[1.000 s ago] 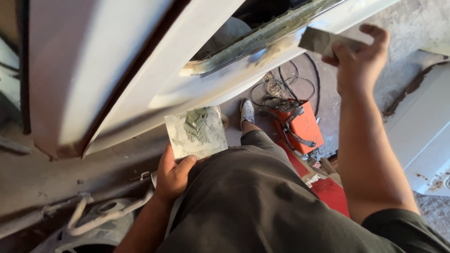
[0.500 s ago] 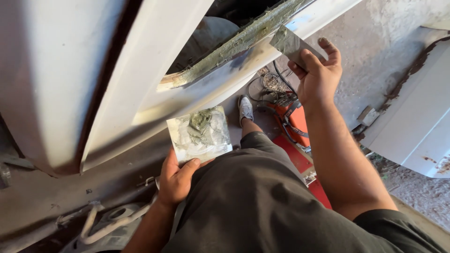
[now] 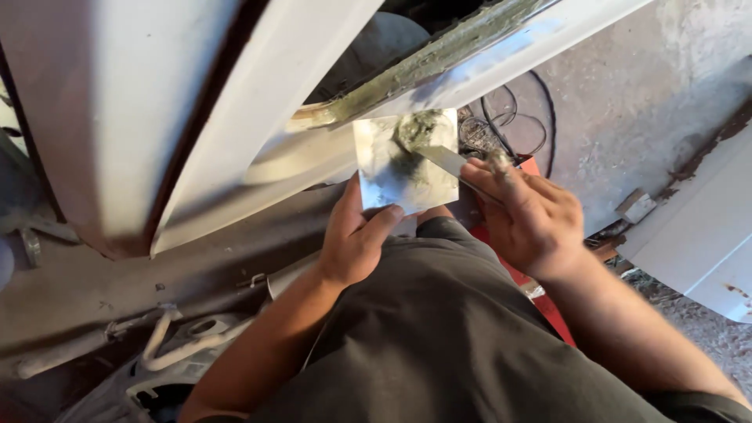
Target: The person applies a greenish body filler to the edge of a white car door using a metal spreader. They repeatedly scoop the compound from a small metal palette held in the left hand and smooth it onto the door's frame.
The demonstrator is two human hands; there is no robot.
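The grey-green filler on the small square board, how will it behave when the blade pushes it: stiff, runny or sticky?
The filler sits in a heap and does not run, though the board is tilted, so it is probably a thick paste. Smears across the board suggest it spreads and sticks. The left hand holds the board by one edge, so it seems light.
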